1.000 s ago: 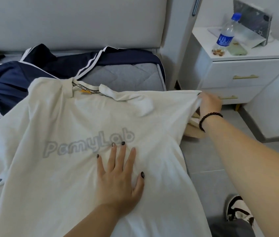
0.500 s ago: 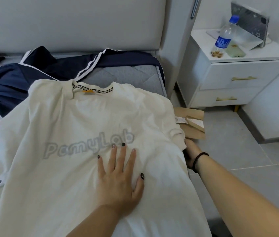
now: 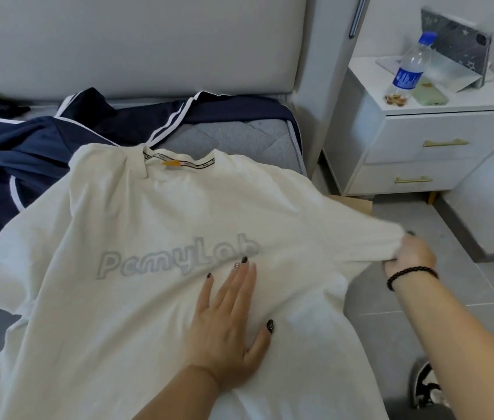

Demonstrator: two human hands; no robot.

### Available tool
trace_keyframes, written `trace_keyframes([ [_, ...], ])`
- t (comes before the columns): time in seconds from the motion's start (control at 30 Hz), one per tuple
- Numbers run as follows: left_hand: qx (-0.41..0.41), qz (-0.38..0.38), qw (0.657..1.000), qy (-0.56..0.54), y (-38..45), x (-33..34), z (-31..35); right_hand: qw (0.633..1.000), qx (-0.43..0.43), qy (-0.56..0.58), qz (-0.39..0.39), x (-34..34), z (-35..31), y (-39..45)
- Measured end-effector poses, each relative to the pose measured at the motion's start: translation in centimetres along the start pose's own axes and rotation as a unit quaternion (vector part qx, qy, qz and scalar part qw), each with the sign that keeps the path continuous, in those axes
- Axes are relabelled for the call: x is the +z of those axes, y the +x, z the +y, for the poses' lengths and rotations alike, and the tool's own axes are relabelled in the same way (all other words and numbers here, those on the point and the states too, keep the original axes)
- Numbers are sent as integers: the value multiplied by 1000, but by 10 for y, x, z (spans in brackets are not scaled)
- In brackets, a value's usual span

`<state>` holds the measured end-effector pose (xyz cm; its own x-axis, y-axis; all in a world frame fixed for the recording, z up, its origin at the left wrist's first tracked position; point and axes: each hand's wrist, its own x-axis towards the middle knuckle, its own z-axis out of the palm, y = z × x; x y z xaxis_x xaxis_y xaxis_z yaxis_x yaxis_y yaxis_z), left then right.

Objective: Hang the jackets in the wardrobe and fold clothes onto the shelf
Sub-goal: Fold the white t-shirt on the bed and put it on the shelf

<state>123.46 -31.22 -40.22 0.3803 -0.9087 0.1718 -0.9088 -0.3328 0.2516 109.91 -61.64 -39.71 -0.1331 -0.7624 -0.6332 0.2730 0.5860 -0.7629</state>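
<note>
White cotton T-shirt (image 3: 154,237) spread on mattress (image 3: 233,140), right edge. Left hand (image 3: 227,322) flat, pressing chest. Right hand (image 3: 406,256) grips sleeve, pulled taut. Folding step; next, likely sleeve folded inward.

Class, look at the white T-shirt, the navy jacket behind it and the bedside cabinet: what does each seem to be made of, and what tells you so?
White T-shirt: soft matte knit, probably cotton; it creases gently and stretches where the right hand pulls it.
Navy jacket: smooth, faintly shiny fabric with white piping, likely synthetic.
Bedside cabinet: hard white painted board or wood, with gold metal-looking handles.
</note>
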Motion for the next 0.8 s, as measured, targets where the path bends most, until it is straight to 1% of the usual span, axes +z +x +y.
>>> trace_keyframes([
  [0.03,-8,11,1000,-4,0,0,0,999,-22,-43,17,-8,2,6],
  [0.07,-20,19,1000,-8,-1,-1,1,991,-50,-109,53,-19,7,14],
  [0.1,-32,23,999,-8,0,-2,1,986,-57,-138,68,-27,11,16],
  [0.13,-42,22,999,-5,0,-3,1,997,-3,-52,60,-33,15,16],
  [0.17,-49,16,999,2,1,-4,2,996,69,51,4,-35,20,9],
  [0.2,-53,9,998,13,2,-4,3,988,83,91,-91,-39,31,-1],
  [0.23,-54,1,998,25,2,-4,4,975,98,131,-148,-43,41,-9],
  [0.27,-55,-6,998,34,2,-3,4,959,136,178,-171,-43,50,-13],
  [0.3,-57,-12,998,39,2,-3,5,957,157,164,-179,-41,59,-20],
  [0.4,-63,-22,997,46,2,-4,5,956,187,55,-220,-34,70,-33],
  [0.47,-64,-23,997,44,3,-4,5,952,221,-22,-212,-31,72,-39],
  [0.5,-63,-23,997,42,3,-4,4,947,240,-34,-211,-31,74,-41],
  [0.67,-60,-22,997,42,4,-6,5,942,267,-38,-200,-28,65,-53],
  [0.73,-62,-24,996,52,3,-5,6,935,276,-18,-223,-26,60,-60],
  [0.8,-68,-25,996,54,3,-7,7,929,262,-6,-262,-29,58,-67],
])
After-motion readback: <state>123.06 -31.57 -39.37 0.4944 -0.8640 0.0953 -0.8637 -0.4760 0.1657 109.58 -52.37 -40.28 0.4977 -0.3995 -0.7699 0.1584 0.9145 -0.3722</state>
